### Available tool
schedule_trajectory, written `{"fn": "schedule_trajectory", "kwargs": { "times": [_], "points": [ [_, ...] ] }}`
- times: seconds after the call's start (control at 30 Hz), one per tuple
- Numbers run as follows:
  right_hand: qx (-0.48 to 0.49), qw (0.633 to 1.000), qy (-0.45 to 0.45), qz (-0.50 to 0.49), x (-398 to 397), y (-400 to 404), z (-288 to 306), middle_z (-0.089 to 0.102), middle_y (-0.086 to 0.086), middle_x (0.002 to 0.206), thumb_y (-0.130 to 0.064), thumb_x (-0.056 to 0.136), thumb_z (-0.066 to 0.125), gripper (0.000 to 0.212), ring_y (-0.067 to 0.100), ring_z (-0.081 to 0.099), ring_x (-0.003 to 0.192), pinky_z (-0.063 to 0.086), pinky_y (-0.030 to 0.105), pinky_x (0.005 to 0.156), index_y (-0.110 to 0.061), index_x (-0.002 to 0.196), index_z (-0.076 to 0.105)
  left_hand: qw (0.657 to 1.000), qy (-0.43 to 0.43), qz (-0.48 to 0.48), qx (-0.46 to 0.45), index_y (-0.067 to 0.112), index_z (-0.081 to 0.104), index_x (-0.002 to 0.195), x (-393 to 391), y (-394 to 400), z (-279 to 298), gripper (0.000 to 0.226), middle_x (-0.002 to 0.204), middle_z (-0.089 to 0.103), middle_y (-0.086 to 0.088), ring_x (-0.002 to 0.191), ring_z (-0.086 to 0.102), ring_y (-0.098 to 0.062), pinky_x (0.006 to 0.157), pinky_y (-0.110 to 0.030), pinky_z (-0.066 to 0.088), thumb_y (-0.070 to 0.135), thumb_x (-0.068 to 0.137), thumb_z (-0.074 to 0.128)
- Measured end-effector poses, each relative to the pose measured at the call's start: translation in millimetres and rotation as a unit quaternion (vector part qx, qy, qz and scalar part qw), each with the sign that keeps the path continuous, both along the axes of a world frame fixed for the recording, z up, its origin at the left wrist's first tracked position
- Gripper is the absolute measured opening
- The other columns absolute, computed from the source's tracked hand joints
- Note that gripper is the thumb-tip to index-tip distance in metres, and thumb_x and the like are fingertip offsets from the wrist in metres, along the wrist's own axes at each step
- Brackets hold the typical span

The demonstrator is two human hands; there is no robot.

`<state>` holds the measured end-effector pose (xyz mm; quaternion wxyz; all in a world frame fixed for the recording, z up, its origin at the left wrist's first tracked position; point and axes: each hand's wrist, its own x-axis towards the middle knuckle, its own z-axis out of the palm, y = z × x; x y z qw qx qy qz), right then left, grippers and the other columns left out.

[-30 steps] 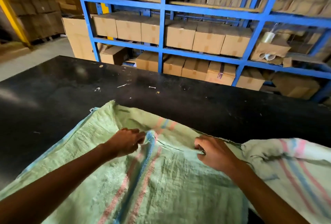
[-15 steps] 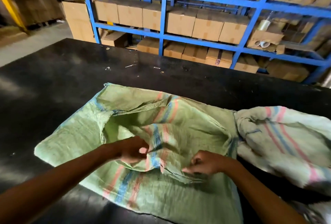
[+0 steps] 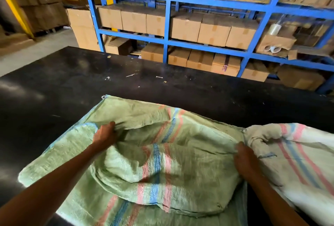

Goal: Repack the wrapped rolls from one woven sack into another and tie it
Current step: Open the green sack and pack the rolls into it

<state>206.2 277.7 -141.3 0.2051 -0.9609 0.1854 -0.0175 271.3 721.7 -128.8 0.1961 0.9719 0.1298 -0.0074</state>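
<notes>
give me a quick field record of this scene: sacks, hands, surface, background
green sack: empty-looking, mouth being pulled open
white sack: right of the green one, touching it
left hand: grip on the mouth's left edge
right hand: grip on the mouth's right edge
table: black, small debris
rolls: none visible
background: blue rack holding cardboard boxes

"Where am I looking out from?"
"A warehouse: I'm seeing blue steel racking (image 3: 168,27) holding taped cardboard cartons (image 3: 213,30), more cartons stacked on the concrete floor (image 3: 41,48), a black packing table (image 3: 72,84) stretching below."
</notes>
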Motion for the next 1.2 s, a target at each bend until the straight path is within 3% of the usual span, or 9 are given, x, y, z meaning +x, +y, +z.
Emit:
{"fn": "schedule_trajectory", "kwargs": {
  "times": [0.13, 0.2, 0.3, 0.4, 0.67, 0.9, 1.0, 1.13, 1.2],
  "points": [
    [0.194, 0.969, -0.099, -0.120, 33, 5, 48, 0.061, 0.027, 0.112, -0.006, 0.092, 0.044, 0.022, 0.042, 0.056, 0.104, 0.043, 0.044, 0.090, 0.002, 0.104, 0.061, 0.951, 0.032, -0.011, -0.308, 0.005, 0.062, 0.090, 22, -2, 44, 0.013, 0.091, 0.066, -0.018, 0.074, 0.064, -0.026, 0.071, -0.034, 0.050, 0.011, 0.081, 0.069],
    [0.218, 0.959, -0.112, -0.143, 37, 2, 75, 0.059, 0.028, 0.119, -0.009, 0.094, 0.045, 0.026, 0.043, 0.053, 0.110, 0.040, 0.043, 0.093, 0.003, 0.111, 0.061, 0.915, 0.084, -0.064, -0.390, 0.012, 0.056, 0.104, 22, 8, 70, 0.046, 0.101, 0.066, -0.016, 0.083, 0.066, -0.022, 0.080, -0.031, 0.051, 0.007, 0.064, 0.079],
    [0.161, 0.975, -0.095, -0.124, 33, -10, 97, 0.058, 0.026, 0.120, -0.014, 0.090, 0.056, 0.025, 0.042, 0.054, 0.110, 0.040, 0.041, 0.093, -0.004, 0.113, 0.058, 0.950, -0.040, -0.100, -0.294, 0.013, 0.040, 0.117, 18, 18, 94, 0.068, 0.109, 0.056, -0.022, 0.086, 0.056, -0.024, 0.072, -0.033, 0.050, -0.015, 0.064, 0.072],
    [0.036, 0.996, -0.077, -0.042, 14, -15, 110, 0.052, 0.023, 0.129, -0.003, 0.082, 0.062, 0.041, 0.041, 0.052, 0.114, 0.041, 0.042, 0.095, -0.006, 0.121, 0.049, 0.962, -0.195, -0.117, -0.151, 0.005, 0.045, 0.116, 6, 27, 104, 0.054, 0.111, 0.048, -0.020, 0.097, 0.053, -0.032, 0.079, -0.036, 0.044, -0.009, 0.070, 0.071],
    [-0.198, 0.974, -0.110, 0.018, -30, 2, 134, 0.058, 0.015, 0.121, -0.019, 0.095, 0.046, 0.033, 0.032, 0.058, 0.109, 0.047, 0.040, 0.090, -0.009, 0.127, 0.049, 0.944, -0.261, -0.069, 0.190, 0.006, 0.074, 0.079, -33, 41, 123, 0.010, 0.088, 0.054, -0.020, 0.082, 0.052, -0.039, 0.067, -0.043, 0.040, 0.008, 0.069, 0.072],
    [-0.102, 0.982, -0.157, 0.025, -35, 16, 153, 0.052, 0.016, 0.119, -0.008, 0.092, 0.050, 0.028, 0.032, 0.056, 0.105, 0.045, 0.037, 0.083, -0.008, 0.120, 0.053, 0.960, -0.266, 0.093, 0.009, 0.010, 0.061, 0.118, -52, 44, 152, 0.033, 0.110, 0.053, -0.025, 0.098, 0.055, -0.048, 0.081, -0.048, 0.046, 0.009, 0.090, 0.043],
    [-0.114, 0.977, -0.176, 0.034, -32, 9, 161, 0.052, 0.015, 0.119, -0.010, 0.091, 0.053, 0.028, 0.032, 0.055, 0.106, 0.046, 0.039, 0.085, -0.008, 0.119, 0.054, 0.961, -0.229, 0.143, -0.051, 0.006, 0.055, 0.118, -53, 52, 156, 0.033, 0.118, 0.054, -0.029, 0.104, 0.054, -0.050, 0.086, -0.050, 0.045, 0.008, 0.090, 0.038],
    [0.086, 0.965, -0.246, 0.002, -30, 7, 175, 0.056, 0.014, 0.110, -0.002, 0.081, 0.063, 0.027, 0.032, 0.055, 0.104, 0.047, 0.042, 0.087, -0.010, 0.106, 0.059, 0.945, -0.196, 0.203, -0.162, -0.001, 0.045, 0.119, -53, 55, 159, 0.030, 0.121, 0.053, -0.034, 0.109, 0.052, -0.049, 0.091, -0.049, 0.043, 0.010, 0.092, 0.035],
    [0.075, 0.951, -0.301, -0.016, -36, 8, 183, 0.059, 0.017, 0.106, 0.000, 0.083, 0.060, 0.020, 0.034, 0.057, 0.101, 0.046, 0.041, 0.084, -0.007, 0.102, 0.060, 0.942, -0.199, 0.180, -0.204, -0.004, 0.044, 0.116, -55, 52, 159, 0.029, 0.120, 0.053, -0.035, 0.108, 0.052, -0.048, 0.091, -0.047, 0.042, 0.012, 0.093, 0.036]
  ]
}}
